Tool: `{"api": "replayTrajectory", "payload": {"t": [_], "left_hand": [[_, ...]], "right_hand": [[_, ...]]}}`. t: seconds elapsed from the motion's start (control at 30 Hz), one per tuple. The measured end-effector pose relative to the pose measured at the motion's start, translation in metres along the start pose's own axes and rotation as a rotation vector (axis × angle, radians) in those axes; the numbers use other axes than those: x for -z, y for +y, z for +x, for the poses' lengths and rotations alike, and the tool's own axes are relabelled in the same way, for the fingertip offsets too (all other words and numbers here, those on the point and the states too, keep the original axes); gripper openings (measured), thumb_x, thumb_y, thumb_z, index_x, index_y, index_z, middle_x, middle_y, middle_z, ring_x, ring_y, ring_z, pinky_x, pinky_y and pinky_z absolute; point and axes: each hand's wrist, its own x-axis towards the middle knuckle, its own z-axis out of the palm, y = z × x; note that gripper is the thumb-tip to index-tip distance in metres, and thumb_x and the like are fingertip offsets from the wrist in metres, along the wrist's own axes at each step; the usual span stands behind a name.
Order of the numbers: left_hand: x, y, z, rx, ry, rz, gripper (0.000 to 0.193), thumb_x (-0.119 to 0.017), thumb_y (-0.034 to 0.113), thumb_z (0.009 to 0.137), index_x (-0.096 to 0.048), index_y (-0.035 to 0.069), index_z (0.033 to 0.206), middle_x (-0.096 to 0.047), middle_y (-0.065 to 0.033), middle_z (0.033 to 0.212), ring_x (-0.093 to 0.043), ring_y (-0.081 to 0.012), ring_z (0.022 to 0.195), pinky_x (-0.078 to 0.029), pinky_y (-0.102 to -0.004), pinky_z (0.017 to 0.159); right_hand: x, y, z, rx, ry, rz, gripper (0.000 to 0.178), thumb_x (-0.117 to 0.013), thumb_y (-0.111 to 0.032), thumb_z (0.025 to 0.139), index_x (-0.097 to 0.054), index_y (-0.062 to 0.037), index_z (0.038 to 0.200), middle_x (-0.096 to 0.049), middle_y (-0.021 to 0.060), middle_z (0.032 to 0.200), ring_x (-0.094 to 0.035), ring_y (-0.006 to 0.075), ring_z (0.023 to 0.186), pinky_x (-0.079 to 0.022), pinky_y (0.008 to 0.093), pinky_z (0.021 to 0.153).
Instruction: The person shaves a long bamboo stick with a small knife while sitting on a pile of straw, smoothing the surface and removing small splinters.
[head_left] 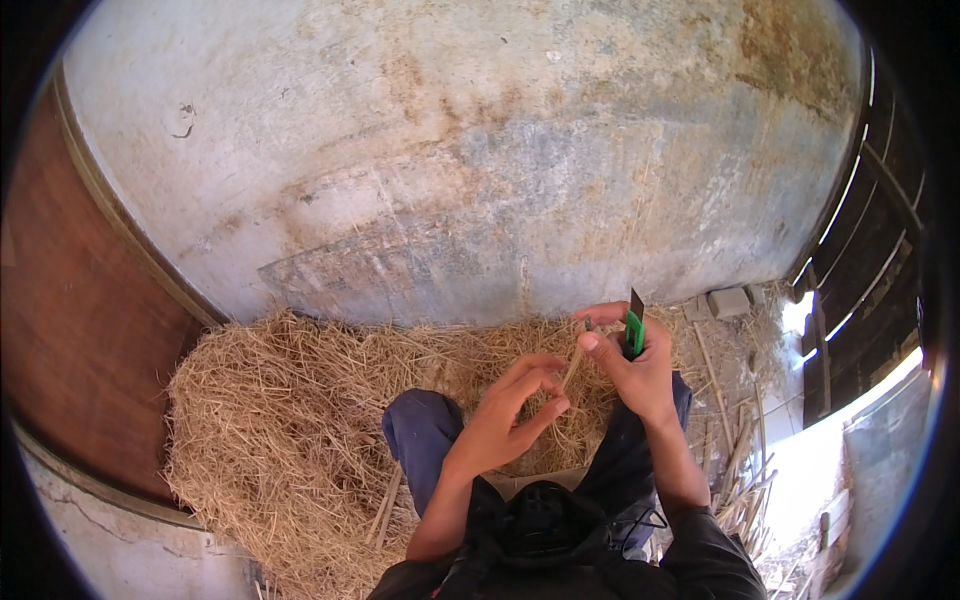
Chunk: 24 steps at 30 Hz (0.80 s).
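- Stained plaster wall [480, 190] fills the far side, whitish with rust-brown and grey patches.
- Straw [270, 430] lies in a thick heap on the left and reaches along the foot of the wall to the right.
- Reddish-brown panel [90, 300] stands at the far left; dark boards [870, 230] with bright gaps stand at the far right.
- Dark blue trousers [422, 425] cover the person's knees, which are spread apart on the near side.
- Loose sticks [712, 375] lie on the floor to the right, and pale blocks [728, 302] sit near the wall there.
- Left hand [515, 410] is half-curled, thumb and fingers parted around the strip's near end; I cannot tell whether they touch it.
- Right hand [635, 365] is partly closed, pinching the strip between thumb and forefinger, with the cutter tucked against its palm side.
- Green cutter [635, 335] has its dark blade pointing far, its long axis running near to far.
- Thin pale strip [573, 370] slants from far right to near left, between the two hands, above the straw.
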Motion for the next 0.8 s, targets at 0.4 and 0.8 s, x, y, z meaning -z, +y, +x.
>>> {"api": "replayTrajectory", "payload": {"t": [0.4,0.8], "left_hand": [[0.025,-0.032,-0.007,0.116,0.098,0.001,0.052,-0.069,0.019,0.108,-0.048,0.002,0.153,-0.057,-0.0176,0.151,-0.056,-0.0305,0.143,-0.043,-0.0436,0.118],[-0.018,-0.035,0.034,0.083,0.222,-0.518,0.022,-0.061,0.012,0.112,-0.064,-0.002,0.128,-0.069,-0.004,0.106,-0.067,-0.0114,0.096,-0.055,-0.0297,0.09]], "right_hand": [[0.001,0.003,0.013,0.026,0.049,0.004,0.026,-0.083,-0.015,0.096,-0.079,-0.003,0.118,-0.075,-0.0018,0.092,-0.051,-0.0004,0.064,-0.039,0.0214,0.058],[-0.02,-0.006,0.027,0.025,-0.184,0.232,0.03,-0.079,-0.018,0.102,-0.076,-0.0017,0.127,-0.075,0.001,0.093,-0.061,0.0034,0.075,-0.047,0.0221,0.063]]}}
